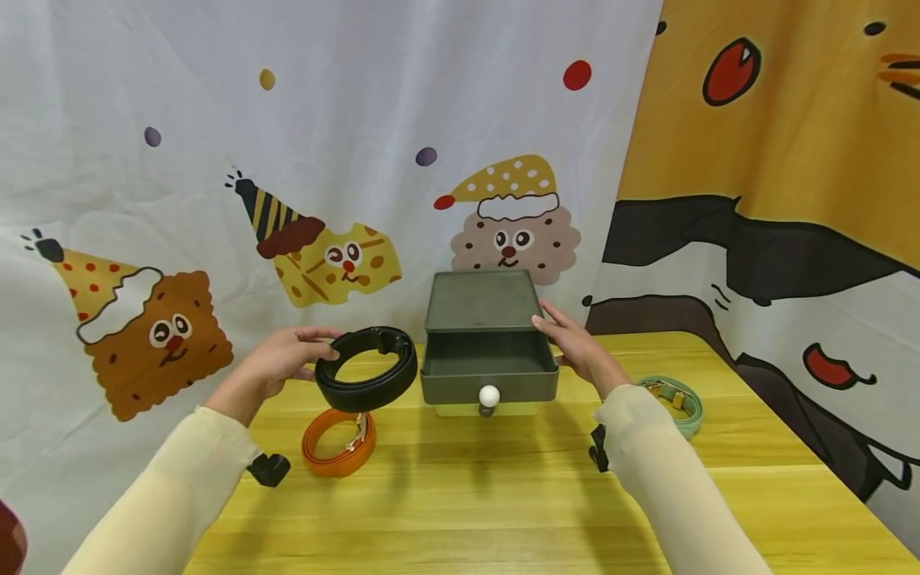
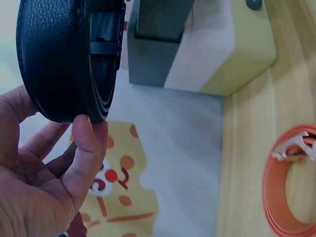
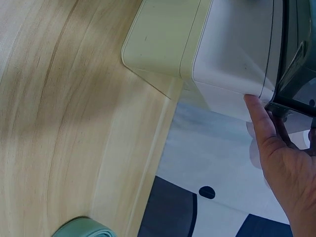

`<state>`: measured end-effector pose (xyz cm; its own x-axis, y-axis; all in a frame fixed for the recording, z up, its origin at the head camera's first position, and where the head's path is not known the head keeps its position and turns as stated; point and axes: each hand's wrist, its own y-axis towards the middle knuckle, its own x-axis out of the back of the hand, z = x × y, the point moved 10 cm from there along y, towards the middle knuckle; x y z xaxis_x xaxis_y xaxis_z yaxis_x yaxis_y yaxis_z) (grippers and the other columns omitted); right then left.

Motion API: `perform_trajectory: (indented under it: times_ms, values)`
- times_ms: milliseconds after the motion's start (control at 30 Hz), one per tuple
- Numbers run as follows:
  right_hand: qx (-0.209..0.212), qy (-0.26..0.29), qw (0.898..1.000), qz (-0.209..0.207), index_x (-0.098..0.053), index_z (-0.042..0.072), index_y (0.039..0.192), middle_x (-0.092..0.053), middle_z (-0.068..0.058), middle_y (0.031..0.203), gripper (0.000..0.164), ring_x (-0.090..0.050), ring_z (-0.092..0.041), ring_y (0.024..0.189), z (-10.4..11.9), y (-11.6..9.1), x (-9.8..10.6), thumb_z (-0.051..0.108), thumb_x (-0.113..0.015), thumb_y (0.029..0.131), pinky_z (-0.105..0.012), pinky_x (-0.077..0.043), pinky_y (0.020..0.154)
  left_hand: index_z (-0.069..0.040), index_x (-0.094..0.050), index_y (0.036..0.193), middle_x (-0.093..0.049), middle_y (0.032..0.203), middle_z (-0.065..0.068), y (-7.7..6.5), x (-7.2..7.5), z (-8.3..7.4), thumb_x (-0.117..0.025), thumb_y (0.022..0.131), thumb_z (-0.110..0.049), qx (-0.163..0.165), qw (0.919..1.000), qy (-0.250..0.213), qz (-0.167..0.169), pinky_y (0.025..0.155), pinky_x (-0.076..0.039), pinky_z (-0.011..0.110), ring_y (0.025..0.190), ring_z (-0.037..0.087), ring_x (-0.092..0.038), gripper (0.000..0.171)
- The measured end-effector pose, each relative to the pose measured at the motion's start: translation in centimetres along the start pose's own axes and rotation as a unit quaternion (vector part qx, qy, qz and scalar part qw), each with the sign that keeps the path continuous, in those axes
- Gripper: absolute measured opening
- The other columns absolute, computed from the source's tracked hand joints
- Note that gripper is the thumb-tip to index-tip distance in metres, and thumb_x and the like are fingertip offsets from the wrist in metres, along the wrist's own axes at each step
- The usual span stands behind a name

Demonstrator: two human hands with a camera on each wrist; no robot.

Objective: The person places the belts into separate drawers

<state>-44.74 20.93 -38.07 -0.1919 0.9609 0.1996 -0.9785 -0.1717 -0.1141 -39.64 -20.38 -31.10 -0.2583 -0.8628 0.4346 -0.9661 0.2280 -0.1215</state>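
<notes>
A coiled black belt [image 1: 366, 394] is held up by my left hand [image 1: 287, 357], pinched between thumb and fingers at its left side. In the left wrist view the thumb presses the outer face of the black belt [image 2: 54, 59]. Just right of it stands a small drawer box [image 1: 481, 299] with a grey-green top; its top drawer [image 1: 453, 390] is pulled out, with a white knob [image 1: 489, 396] in front. My right hand [image 1: 580, 349] rests against the box's right side with extended fingers. From the right wrist, the fingers [image 3: 259, 118] touch the box's side near the top compartment.
A coiled orange belt [image 1: 339, 465] with a silver buckle lies on the wooden table [image 1: 460, 495] below my left hand. A coiled green belt [image 1: 691, 415] lies to the right, beyond my right forearm. Behind the table hangs a patterned cloth [image 1: 359, 104].
</notes>
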Motion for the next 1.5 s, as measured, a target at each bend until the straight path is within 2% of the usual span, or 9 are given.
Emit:
perform_trajectory:
  times_ms: [100, 200, 467, 633, 833, 1033, 1200, 1300, 1500]
  values:
    - [-0.003, 0.003, 1.000, 0.002, -0.007, 0.039, 0.159, -0.002, -0.009, 0.166, 0.070, -0.006, -0.037, 0.150, 0.0, 0.0, 0.0, 0.050, -0.047, 0.103, -0.064, -0.023, 0.112, -0.002, -0.052, 0.142, -0.044, 0.145, 0.022, 0.5, -0.6, -1.1, -0.063, 0.096, -0.016, 0.001, 1.0000, 0.002, 0.003, 0.081, -0.057, 0.031, 0.114, 0.026, -0.054, 0.049]
    - [-0.003, 0.002, 1.000, 0.003, -0.006, 0.038, 0.160, -0.001, -0.011, 0.166, 0.068, -0.006, -0.039, 0.149, 0.1, 0.0, 0.0, 0.047, -0.045, 0.104, -0.063, -0.025, 0.111, -0.002, -0.053, 0.141, -0.041, 0.146, 0.021, 1.0, -1.2, -2.3, -0.063, 0.096, -0.015, -0.004, 1.0000, 0.001, 0.005, 0.079, -0.057, 0.029, 0.118, 0.029, -0.049, 0.048]
    - [-0.008, -0.002, 1.000, 0.004, -0.007, 0.040, 0.159, 0.000, -0.009, 0.166, 0.067, -0.006, -0.038, 0.150, 0.1, 0.3, 0.0, 0.046, -0.045, 0.104, -0.062, -0.026, 0.111, -0.004, -0.060, 0.135, -0.058, 0.126, 0.017, 2.6, -3.5, -5.0, -0.066, 0.092, -0.011, -0.008, 0.9992, -0.038, 0.012, 0.071, -0.058, 0.028, 0.084, 0.015, -0.062, 0.044]
    - [-0.006, 0.005, 1.000, 0.009, -0.006, 0.039, 0.160, 0.001, -0.009, 0.166, 0.068, -0.005, -0.038, 0.150, 0.1, 0.3, -0.1, 0.047, -0.045, 0.104, -0.062, -0.025, 0.111, -0.003, -0.059, 0.136, -0.066, 0.113, 0.013, 3.6, -5.5, -6.2, -0.064, 0.094, -0.008, -0.006, 0.9982, -0.053, 0.030, 0.068, -0.058, 0.027, 0.077, 0.012, -0.063, 0.043]
    - [-0.004, 0.008, 1.000, 0.017, -0.003, 0.036, 0.160, 0.004, -0.011, 0.166, 0.067, -0.003, -0.040, 0.149, 0.5, -0.2, -0.4, 0.042, -0.042, 0.106, -0.064, -0.021, 0.112, -0.003, -0.060, 0.136, -0.067, 0.105, 0.010, 4.5, -7.4, -6.8, -0.065, 0.093, -0.008, 0.000, 0.9980, -0.049, 0.039, 0.072, -0.059, 0.032, 0.072, 0.012, -0.060, 0.043]
    - [0.005, 0.008, 1.000, 0.019, -0.004, 0.036, 0.160, 0.003, -0.010, 0.166, 0.068, -0.004, -0.040, 0.149, 0.4, -0.1, -0.4, 0.045, -0.043, 0.105, -0.064, -0.023, 0.111, -0.006, -0.064, 0.132, -0.062, 0.086, 0.003, 5.0, -9.0, -7.2, -0.066, 0.092, -0.008, 0.009, 0.9977, -0.051, 0.043, 0.080, -0.058, 0.040, 0.061, 0.012, -0.048, 0.040]
    - [0.007, 0.012, 1.000, 0.023, -0.004, 0.036, 0.160, 0.005, -0.010, 0.166, 0.069, -0.003, -0.039, 0.149, 0.4, 0.0, -0.3, 0.045, -0.044, 0.105, -0.065, -0.020, 0.112, -0.005, -0.064, 0.131, -0.057, 0.076, 0.002, 5.3, -10.3, -7.6, -0.065, 0.093, -0.008, 0.016, 0.9971, -0.052, 0.053, 0.071, -0.059, 0.034, 0.056, 0.011, -0.044, 0.038]
    - [0.003, 0.010, 1.000, 0.025, -0.003, 0.037, 0.160, 0.006, -0.009, 0.166, 0.069, -0.002, -0.039, 0.149, 0.3, 0.1, -0.3, 0.046, -0.044, 0.105, -0.066, -0.018, 0.112, -0.005, -0.064, 0.130, -0.054, 0.073, 0.002, 5.4, -11.1, -7.6, -0.064, 0.094, -0.008, 0.023, 0.9969, -0.050, 0.055, 0.071, -0.059, 0.034, 0.055, 0.012, -0.043, 0.036]
    - [-0.003, 0.011, 1.000, 0.024, -0.003, 0.038, 0.160, 0.006, -0.009, 0.166, 0.068, -0.003, -0.037, 0.150, 0.1, 0.2, -0.4, 0.046, -0.043, 0.105, -0.064, -0.019, 0.113, -0.002, -0.067, 0.125, -0.045, 0.068, 0.001, 5.6, -12.0, -7.3, -0.064, 0.093, -0.008, 0.032, 0.9969, -0.038, 0.062, 0.063, -0.057, 0.029, 0.054, 0.011, -0.046, 0.032]
